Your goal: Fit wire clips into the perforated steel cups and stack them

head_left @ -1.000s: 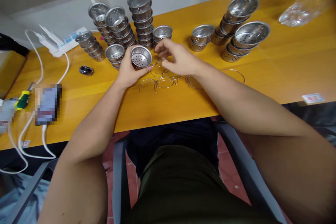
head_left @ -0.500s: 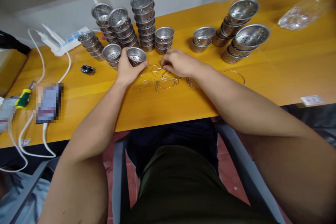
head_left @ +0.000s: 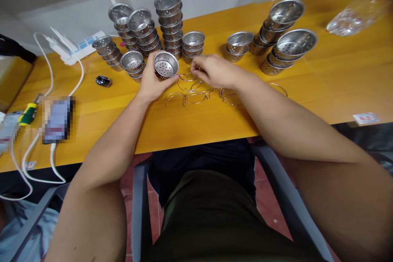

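A small perforated metal cup (head_left: 166, 65) is gripped in my left hand (head_left: 151, 81), with the thumb along its near side and its open top tilted toward me. My right hand (head_left: 211, 68) is just to the right of it, fingertips pinched together above several thin wire rings (head_left: 196, 97) on the table. Whatever is between those fingertips is too small to make out. Just behind my left hand stands a short stack of similar cups (head_left: 132, 62). Another short stack (head_left: 193, 41) stands behind my right fingertips.
Taller cup stacks (head_left: 168, 5) line the back left; more stacks (head_left: 294, 45) stand at the right. A plastic bottle (head_left: 353, 16) lies far right. On the left are a phone (head_left: 57, 120) with a white cable, a power strip (head_left: 81, 49), a screwdriver (head_left: 28, 114) and a small black object (head_left: 103, 81).
My left hand has brought the cup slightly to the right and tipped its opening more toward me. My right fingertips have risen slightly above the wire rings.
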`<state>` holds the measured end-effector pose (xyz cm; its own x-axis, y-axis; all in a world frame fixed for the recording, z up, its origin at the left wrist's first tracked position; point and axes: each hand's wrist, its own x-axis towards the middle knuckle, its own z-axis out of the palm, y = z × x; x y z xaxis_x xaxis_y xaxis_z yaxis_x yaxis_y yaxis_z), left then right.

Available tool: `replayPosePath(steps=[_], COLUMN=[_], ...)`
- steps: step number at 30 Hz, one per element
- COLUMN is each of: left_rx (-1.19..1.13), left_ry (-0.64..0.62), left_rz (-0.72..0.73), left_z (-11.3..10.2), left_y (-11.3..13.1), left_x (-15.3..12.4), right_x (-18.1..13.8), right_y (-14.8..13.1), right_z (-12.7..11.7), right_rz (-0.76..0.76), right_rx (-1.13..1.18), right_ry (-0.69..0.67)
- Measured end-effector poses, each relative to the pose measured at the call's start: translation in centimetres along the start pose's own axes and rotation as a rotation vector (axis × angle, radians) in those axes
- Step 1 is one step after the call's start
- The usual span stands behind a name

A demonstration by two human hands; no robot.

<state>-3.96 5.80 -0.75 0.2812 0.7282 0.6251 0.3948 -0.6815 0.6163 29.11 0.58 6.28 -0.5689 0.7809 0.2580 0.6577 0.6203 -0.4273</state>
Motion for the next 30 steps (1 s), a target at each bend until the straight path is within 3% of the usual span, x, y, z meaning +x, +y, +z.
replayPosePath(steps=[3, 7, 13, 23, 30], left_rx=[-0.021, -0.037, -0.088, -0.187, -0.219], left_ry=[0.001, 0.017, -0.074, -0.131, -0.204], left_rz=[0.023, -0.05, -0.098, -0.097, -0.107], left_z=[0.1, 0.2, 0.2, 0.8, 1.2], left_y=[0.0, 0.5, 1.9, 1.9, 3.3], left_x=[0.0, -0.1, 0.3, -0.1, -0.4], right_x=[-0.2, 0.0, 0.2, 0.0, 0.2], right_y=[-0.1, -0.3, -0.9, -2.8, -3.3], right_z=[-0.6, -0.7, -0.1, 1.0, 1.2], right_rz=[0.025, 0.05, 0.099, 0.054, 0.091], right_rx=[0.088, 0.213, 0.306, 0.316, 0.303], right_ry=[0.085, 0.217, 0.35, 0.293, 0.317])
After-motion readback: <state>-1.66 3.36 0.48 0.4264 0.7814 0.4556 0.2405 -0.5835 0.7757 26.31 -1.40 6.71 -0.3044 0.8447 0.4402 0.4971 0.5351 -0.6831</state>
